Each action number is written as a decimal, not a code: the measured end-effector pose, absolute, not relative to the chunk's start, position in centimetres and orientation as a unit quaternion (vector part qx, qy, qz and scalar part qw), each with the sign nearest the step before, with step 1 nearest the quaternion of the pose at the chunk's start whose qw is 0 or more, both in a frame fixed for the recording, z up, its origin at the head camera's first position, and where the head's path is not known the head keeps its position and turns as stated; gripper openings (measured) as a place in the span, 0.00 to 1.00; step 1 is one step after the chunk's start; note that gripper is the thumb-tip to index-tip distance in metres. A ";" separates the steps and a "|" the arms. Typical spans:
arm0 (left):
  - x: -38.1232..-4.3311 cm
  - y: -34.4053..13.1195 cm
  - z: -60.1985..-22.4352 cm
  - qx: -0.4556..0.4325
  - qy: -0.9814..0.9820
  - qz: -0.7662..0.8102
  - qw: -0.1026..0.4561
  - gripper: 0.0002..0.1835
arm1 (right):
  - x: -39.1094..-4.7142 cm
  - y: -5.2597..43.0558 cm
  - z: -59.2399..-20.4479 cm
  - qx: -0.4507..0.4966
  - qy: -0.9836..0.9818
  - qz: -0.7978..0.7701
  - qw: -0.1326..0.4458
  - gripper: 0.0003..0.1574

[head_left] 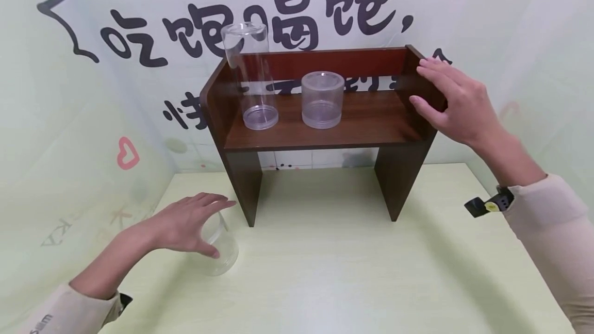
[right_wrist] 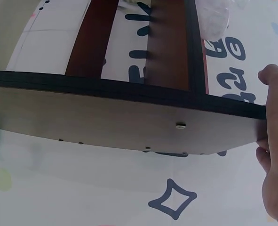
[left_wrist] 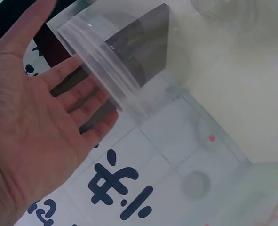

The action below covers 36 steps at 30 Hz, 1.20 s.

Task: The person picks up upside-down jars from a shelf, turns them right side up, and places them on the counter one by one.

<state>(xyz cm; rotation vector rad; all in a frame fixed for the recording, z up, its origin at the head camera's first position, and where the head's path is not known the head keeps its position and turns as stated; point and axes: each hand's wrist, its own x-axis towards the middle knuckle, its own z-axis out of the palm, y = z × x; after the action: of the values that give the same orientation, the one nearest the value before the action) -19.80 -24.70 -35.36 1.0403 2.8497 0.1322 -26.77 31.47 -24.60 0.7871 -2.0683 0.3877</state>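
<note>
My left hand (head_left: 185,226) is at a clear jar (head_left: 227,254) standing on the table, left of the shelf. Its thumb and fingers are spread at the jar's upper part, which the hand partly hides. In the left wrist view the fingers (left_wrist: 89,101) are nearly straight, fingertips right at the jar's thick rim (left_wrist: 106,61). My right hand (head_left: 464,99) grips the upper right side panel of a dark brown wooden shelf (head_left: 366,117), thumb inside and fingers outside. On the shelf board stand a tall clear jar (head_left: 261,117) at the left and a short, wide clear jar (head_left: 323,99) near the middle.
The shelf stands on a pale table (head_left: 320,272), its two legs leaving a gap beneath the board. Behind and beside it hangs a light printed backdrop (head_left: 83,117) with large dark characters. The tall jar rises above the shelf's back rail (head_left: 334,63).
</note>
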 end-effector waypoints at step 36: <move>-21.8 -15.3 -20.2 0.384 0.809 0.333 -0.294 0.56 | -28.0 32.5 -23.4 0.360 -0.837 0.205 0.357 0.35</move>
<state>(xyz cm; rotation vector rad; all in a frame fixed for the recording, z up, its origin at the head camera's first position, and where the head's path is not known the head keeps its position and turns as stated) -21.78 -15.26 -20.18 1.5016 3.1646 1.3033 -28.00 32.53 -23.42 0.9287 -2.1617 0.5294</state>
